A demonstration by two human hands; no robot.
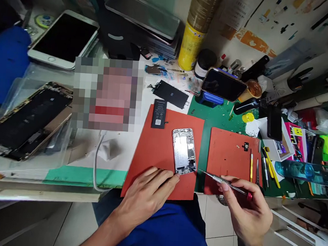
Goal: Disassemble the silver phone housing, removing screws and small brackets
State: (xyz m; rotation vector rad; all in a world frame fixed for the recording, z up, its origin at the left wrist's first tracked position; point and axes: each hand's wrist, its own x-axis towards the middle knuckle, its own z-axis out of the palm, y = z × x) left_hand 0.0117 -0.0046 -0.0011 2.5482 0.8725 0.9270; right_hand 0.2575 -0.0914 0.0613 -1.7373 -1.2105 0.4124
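An opened phone body (184, 151), its metal frame and inner parts bare, lies on the left red mat (147, 152). My left hand (150, 189) rests palm down on that mat, fingers bent and side by side, the nearest fingertip touching the phone's lower left corner. In my right hand (248, 207) a thin metal screwdriver (224, 181) with a red end cap is pinched between thumb and fingers. Its tip points left, just off the phone's lower right corner. A black phone battery (159, 114) lies up and left of the phone body.
A second red mat (229, 157) carries small parts. Right of it lie yellow tools (272, 166) and a blue clear bottle (303, 173). Behind stand a propped phone (224, 84) and a yellow can (191, 46). A disassembled larger phone (26, 121) and white phone (64, 37) are left.
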